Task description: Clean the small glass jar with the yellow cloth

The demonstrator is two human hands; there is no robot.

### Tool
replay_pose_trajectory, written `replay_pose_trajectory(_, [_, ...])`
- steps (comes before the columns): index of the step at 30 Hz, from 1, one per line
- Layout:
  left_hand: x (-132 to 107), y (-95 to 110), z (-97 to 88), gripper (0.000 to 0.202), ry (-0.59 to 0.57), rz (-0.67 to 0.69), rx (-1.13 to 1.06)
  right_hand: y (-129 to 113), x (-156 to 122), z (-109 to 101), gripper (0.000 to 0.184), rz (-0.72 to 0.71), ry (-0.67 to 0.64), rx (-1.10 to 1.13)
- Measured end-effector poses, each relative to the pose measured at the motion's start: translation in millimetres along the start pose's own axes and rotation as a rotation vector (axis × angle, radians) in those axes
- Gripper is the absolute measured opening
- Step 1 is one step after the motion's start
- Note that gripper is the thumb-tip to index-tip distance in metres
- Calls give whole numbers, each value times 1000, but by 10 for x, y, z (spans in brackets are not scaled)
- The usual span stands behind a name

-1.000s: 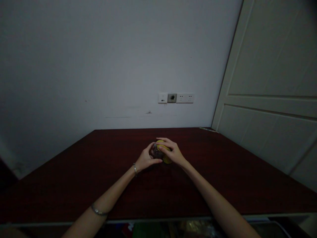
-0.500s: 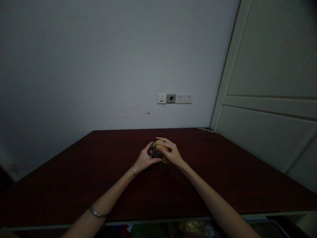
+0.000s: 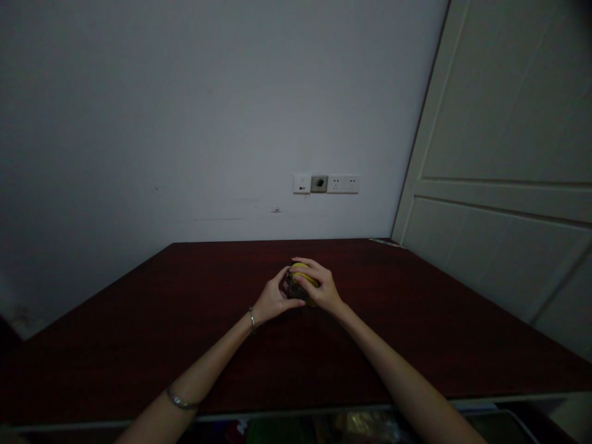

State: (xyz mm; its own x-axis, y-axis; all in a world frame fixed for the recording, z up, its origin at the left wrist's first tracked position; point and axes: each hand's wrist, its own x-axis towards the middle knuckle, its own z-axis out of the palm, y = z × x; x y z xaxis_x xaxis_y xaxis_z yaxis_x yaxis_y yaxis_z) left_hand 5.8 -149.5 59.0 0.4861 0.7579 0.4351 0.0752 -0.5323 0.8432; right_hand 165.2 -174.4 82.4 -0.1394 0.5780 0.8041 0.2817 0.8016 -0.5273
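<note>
Both my hands meet over the middle of a dark red table. My right hand is curled over a small yellow round object, fingers wrapped across its top. My left hand pinches a small dark grey part at the object's left side, thumb beneath and fingers above. Most of the object is hidden by my fingers, and I cannot make out what it is. A thin bracelet sits on my left wrist and another band further up that forearm.
A white wall stands behind the table with a row of sockets. A pale panelled door is at the right. Below the table's near edge, dim coloured items show in a drawer or shelf.
My hands have closed in a little more over the yellow object, hiding more of it. The camera has shifted very slightly.
</note>
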Motion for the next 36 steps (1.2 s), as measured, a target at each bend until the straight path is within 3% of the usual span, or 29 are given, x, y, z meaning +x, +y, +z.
replay_pose_trajectory(3, [-9, 43, 4, 86, 8, 5, 24, 10, 21, -19, 19, 20, -22, 22])
replay_pose_trajectory(9, [-22, 87, 11, 90, -34, 7, 62, 140, 60, -7, 20, 206, 32, 149])
replay_pose_trajectory(16, [-13, 59, -6, 83, -11, -2, 140, -10, 35, -6, 17, 25, -81, 30])
replay_pose_trajectory(23, [-3, 41, 1, 87, 12, -37, 45, 125, 65, 14, 19, 192, 30, 196])
replay_pose_trajectory(31, [21, 11, 0, 71, 88, -37, 51, -23, 6, 59, 17, 11, -51, 5])
replay_pose_trajectory(36, [29, -46, 6, 77, 112, 6, 17, 69, 23, 91, 17, 157, 42, 69])
